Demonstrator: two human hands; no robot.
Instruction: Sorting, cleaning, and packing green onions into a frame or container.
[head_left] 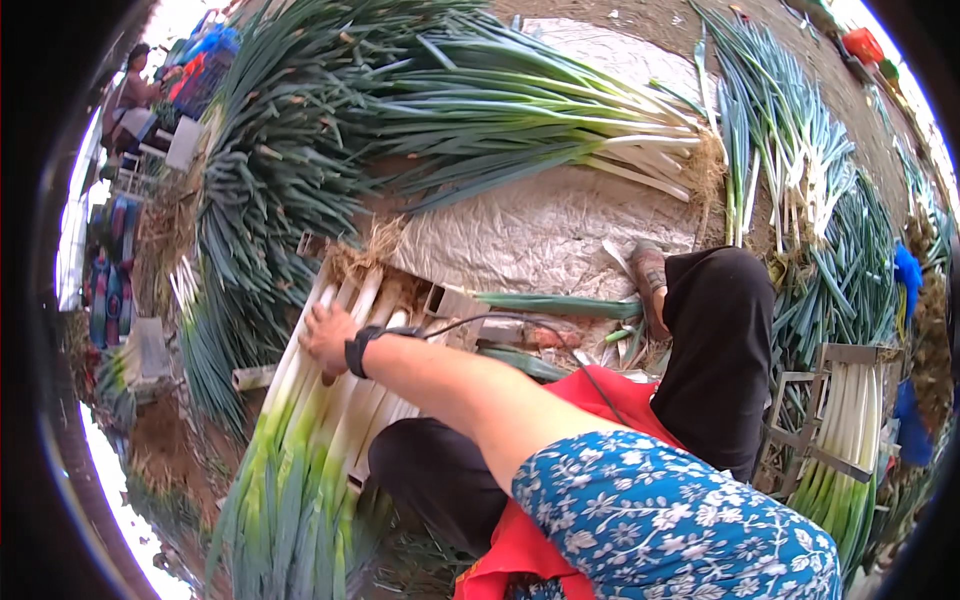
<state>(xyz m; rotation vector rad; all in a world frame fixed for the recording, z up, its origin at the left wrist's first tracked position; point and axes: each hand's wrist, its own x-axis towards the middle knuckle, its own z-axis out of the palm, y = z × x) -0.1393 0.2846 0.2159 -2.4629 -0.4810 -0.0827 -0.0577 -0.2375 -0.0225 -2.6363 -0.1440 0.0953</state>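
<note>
Right hand [328, 338], black wristband, presses flat with fingers spread on white leek stalks [330, 400] lying bundled in a metal frame [445, 300]. Left hand unseen. Loose leek pile [520, 110] on pale tarp [540, 230]; blue crates [205, 60] far left.

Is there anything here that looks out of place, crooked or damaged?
Mostly no. The leeks under the hand lie straight and parallel in the wooden frame. Only a few loose stalks and trimmings lie crosswise on the pale sheet beside the frame, apart from the tidy piles.
</note>
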